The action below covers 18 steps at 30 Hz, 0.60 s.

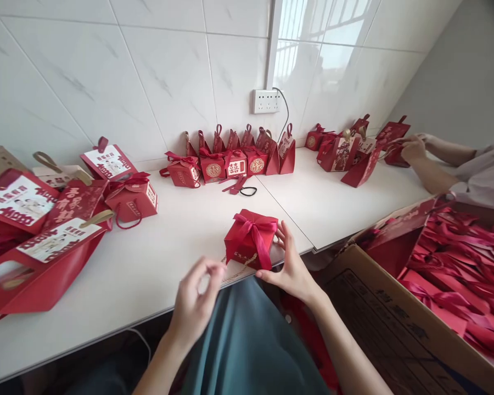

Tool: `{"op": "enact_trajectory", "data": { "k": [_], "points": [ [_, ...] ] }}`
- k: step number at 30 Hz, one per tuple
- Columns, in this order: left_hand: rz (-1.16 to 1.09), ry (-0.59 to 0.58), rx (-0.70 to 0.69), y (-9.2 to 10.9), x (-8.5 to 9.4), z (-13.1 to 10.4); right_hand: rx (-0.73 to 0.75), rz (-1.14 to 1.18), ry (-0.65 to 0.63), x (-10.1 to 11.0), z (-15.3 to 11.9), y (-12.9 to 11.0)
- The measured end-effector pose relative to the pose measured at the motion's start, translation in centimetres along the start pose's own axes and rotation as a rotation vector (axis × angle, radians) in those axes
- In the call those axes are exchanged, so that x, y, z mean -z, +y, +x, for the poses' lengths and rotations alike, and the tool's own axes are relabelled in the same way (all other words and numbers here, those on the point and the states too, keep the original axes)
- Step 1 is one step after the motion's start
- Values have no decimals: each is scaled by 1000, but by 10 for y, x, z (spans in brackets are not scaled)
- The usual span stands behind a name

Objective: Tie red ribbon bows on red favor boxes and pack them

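Observation:
A red gift box (243, 241) with a magenta ribbon bow (253, 226) sits at the front edge of the white counter. Gold twisted cord (247, 264) hangs across its front. My right hand (290, 269) grips the box's right side, thumb at the front lower corner and fingers behind. Just left of the box, my left hand (200, 296) is curled with thumb and index finger brought together. Whether a bit of cord or ribbon lies between those fingertips is too small to make out. Beyond the box lie a dark red ribbon strip (235, 186) and a black loop (248, 191).
Several red boxes (236, 165) line the wall. More red bags (72, 206) crowd the counter's left. At right, a cardboard carton (366, 258) holds many ribboned red pieces. Another person's hands (411, 148) work at the far right, near more boxes. A power strip (267, 101) is on the wall.

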<state>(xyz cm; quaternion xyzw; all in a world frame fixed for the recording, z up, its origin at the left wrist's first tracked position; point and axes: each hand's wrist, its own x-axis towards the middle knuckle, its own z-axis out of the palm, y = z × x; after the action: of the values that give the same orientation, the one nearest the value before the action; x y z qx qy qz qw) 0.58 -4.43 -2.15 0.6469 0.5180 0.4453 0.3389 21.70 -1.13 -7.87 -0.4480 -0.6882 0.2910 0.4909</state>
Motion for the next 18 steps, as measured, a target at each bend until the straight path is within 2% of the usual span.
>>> {"op": "enact_trajectory", "data": {
  "k": [1,2,3,7,11,14,18],
  "points": [
    [32,119,7,-1,0,11,-1,12,-13,-1,2,-1],
    [60,182,30,-2,-1,20,-8,25,-21,-1,4,-2],
    [86,192,75,-2,-3,29,-22,41,-27,-2,7,-3],
    [109,-2,257,1,-11,39,-115,93,-47,0,13,-8],
    [-15,-115,239,-1,-17,27,-93,123,-91,6,14,-9],
    [-155,-112,207,-3,-20,19,-45,167,-107,11,15,-9],
    [-167,-38,245,0,-25,11,-41,207,-173,16,16,-9]
  ]
}}
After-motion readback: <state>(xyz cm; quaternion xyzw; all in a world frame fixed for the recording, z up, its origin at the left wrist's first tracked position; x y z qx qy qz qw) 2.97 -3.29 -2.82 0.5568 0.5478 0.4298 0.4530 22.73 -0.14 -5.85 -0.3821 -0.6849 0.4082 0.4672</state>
